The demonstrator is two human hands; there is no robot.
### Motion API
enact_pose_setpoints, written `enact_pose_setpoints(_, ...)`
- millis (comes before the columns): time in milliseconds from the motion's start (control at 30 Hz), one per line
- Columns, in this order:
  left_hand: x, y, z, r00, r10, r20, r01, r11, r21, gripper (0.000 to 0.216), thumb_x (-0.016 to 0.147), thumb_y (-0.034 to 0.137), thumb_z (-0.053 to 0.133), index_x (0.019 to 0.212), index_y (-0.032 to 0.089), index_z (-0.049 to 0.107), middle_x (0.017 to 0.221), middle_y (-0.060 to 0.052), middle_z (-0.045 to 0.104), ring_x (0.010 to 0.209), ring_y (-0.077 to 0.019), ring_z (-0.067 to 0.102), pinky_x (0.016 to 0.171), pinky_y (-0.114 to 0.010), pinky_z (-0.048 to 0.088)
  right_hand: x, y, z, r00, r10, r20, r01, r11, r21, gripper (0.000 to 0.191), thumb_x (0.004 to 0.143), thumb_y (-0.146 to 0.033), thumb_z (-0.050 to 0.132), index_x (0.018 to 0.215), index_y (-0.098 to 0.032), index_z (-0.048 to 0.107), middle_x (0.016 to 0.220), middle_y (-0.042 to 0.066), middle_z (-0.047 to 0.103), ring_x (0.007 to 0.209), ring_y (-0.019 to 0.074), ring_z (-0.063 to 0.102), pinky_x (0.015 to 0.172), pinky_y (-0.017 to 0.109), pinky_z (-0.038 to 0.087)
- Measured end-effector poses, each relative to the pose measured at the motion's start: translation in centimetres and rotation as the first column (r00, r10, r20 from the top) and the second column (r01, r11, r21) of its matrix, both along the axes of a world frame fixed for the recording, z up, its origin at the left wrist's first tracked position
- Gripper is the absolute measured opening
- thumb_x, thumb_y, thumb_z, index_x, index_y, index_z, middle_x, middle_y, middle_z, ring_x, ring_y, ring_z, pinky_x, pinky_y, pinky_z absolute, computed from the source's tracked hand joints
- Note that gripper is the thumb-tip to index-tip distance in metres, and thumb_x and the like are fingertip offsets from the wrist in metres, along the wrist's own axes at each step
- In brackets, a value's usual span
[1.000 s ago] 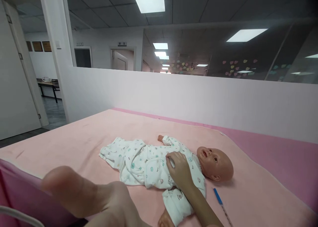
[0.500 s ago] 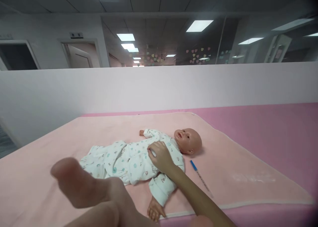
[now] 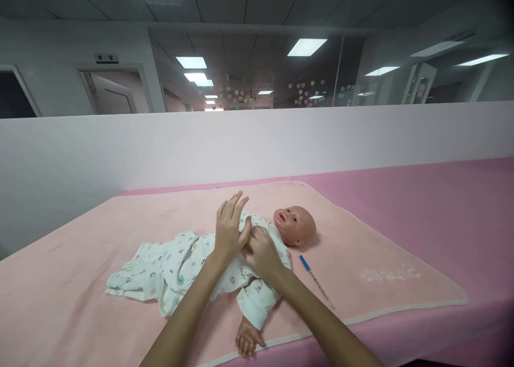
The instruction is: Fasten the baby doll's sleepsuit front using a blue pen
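A baby doll [image 3: 295, 225] in a white printed sleepsuit [image 3: 176, 262] lies on its back on a light pink blanket [image 3: 381, 249], head to the right. Both my hands rest on its chest. My left hand [image 3: 229, 228] has its thumb pressed to the fabric and its other fingers stretched out over the doll's far shoulder. My right hand [image 3: 261, 249] is curled, pinching the sleepsuit near the collar. The doll's bare hand [image 3: 247, 343] sticks out of the near sleeve at the blanket's front edge.
A blue-capped thin pen-like stick [image 3: 315, 280] lies on the blanket just right of the doll. The blanket covers a darker pink mattress [image 3: 461, 206]. A low white partition wall [image 3: 160, 147] runs behind the bed, with dark glass above it.
My left hand came from close to the camera down onto the doll's chest beside my right hand. The view swung right, so the doll sits more central.
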State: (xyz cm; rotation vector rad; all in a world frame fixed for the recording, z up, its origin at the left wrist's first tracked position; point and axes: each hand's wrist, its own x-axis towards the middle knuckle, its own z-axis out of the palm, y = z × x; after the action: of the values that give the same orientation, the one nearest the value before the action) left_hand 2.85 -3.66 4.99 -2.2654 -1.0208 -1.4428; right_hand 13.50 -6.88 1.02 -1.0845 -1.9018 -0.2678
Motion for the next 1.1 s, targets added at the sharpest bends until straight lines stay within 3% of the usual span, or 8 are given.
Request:
enact_pose_setpoints(167,-0.8,3.0,-3.9,0.999,0.023,0.026,-0.009,0.899,-0.437,0.033,0.081,0.029,0.037,0.108,0.020,0.053,0.124,-0.006,0.047,0.114,-0.0205,0.041,0.095,-0.035,0.032,4.9,-5.2,-0.6,0.945,-0.304,-0.120,0.293,0.951,-0.103,0.017,0.080,-0.024,0.042,0.079,-0.018,0.058,0.079,0.005,0.060,0.079,0.0164,0.052,0.075,0.030,0.037)
enact_pose_setpoints(267,-0.8,3.6,-5.1,1.000,-0.019,0.016,0.025,0.764,-0.645,0.031,0.080,0.031,0.036,0.099,0.021,0.059,0.105,-0.004,0.060,0.099,-0.0205,0.052,0.085,-0.032,0.038,8.2,-8.7,-3.7,0.765,-0.637,-0.095,0.621,0.769,-0.154,0.021,0.079,-0.032,0.045,0.082,-0.018,0.059,0.080,0.007,0.062,0.076,0.0201,0.054,0.070,0.033,0.038)
enact_pose_setpoints(333,-0.8,3.6,-5.1,0.998,-0.031,0.048,0.055,0.735,-0.676,0.032,0.079,0.032,0.036,0.098,0.021,0.060,0.101,-0.004,0.062,0.094,-0.0202,0.054,0.082,-0.030,0.039,9.6,-10.2,-6.1,0.661,-0.750,-0.005,0.742,0.655,-0.142,0.028,0.076,-0.036,0.048,0.088,-0.014,0.060,0.083,0.010,0.062,0.076,0.0238,0.055,0.067,0.035,0.039)
enact_pose_setpoints(400,-0.8,3.4,-5.0,0.996,-0.034,0.081,0.079,0.742,-0.666,0.032,0.079,0.031,0.036,0.097,0.021,0.060,0.101,-0.004,0.062,0.095,-0.0198,0.054,0.081,-0.029,0.039,10.2,-10.8,-7.9,0.618,-0.781,0.094,0.785,0.606,-0.128,0.026,0.075,-0.035,0.048,0.081,-0.014,0.062,0.083,0.011,0.063,0.073,0.0244,0.056,0.065,0.035,0.040)
enact_pose_setpoints(500,-0.9,3.1,-4.7,0.996,-0.039,0.085,0.086,0.747,-0.659,0.033,0.078,0.030,0.036,0.097,0.021,0.061,0.101,-0.003,0.062,0.094,-0.0192,0.054,0.081,-0.027,0.038,10.3,-11.0,-8.4,0.612,-0.774,0.162,0.791,0.595,-0.147,0.022,0.075,-0.030,0.045,0.068,-0.019,0.062,0.074,0.008,0.063,0.068,0.0225,0.057,0.063,0.034,0.040)
enact_pose_setpoints(700,-0.9,2.9,-4.6,0.998,-0.038,0.057,0.066,0.769,-0.635,0.032,0.078,0.029,0.035,0.096,0.021,0.061,0.098,-0.003,0.063,0.093,-0.0187,0.055,0.080,-0.026,0.038,10.8,-11.5,-5.4,0.621,-0.775,0.111,0.747,0.544,-0.382,0.022,0.075,-0.033,0.041,0.069,-0.025,0.061,0.058,0.004,0.062,0.053,0.0200,0.057,0.050,0.028,0.036)
enact_pose_setpoints(867,-0.9,2.8,-4.5,0.996,-0.040,0.076,0.080,0.759,-0.646,0.033,0.078,0.029,0.034,0.095,0.021,0.061,0.096,-0.004,0.064,0.091,-0.0191,0.055,0.077,-0.026,0.039,10.3,-10.6,-3.0,0.684,-0.707,-0.179,0.558,0.666,-0.496,0.021,0.071,-0.043,0.046,0.074,-0.028,0.061,0.067,0.000,0.066,0.056,0.0155,0.060,0.046,0.022,0.037)
enact_pose_setpoints(1100,-1.0,3.2,-4.9,0.996,-0.046,0.073,0.082,0.767,-0.636,0.032,0.078,0.030,0.035,0.095,0.021,0.061,0.098,-0.003,0.063,0.092,-0.0190,0.055,0.079,-0.027,0.039,8.7,-7.4,-2.0,0.776,-0.607,-0.172,0.458,0.729,-0.508,0.039,0.077,-0.044,0.038,0.049,-0.023,0.056,0.052,0.002,0.061,0.045,0.0133,0.053,0.040,0.021,0.027)
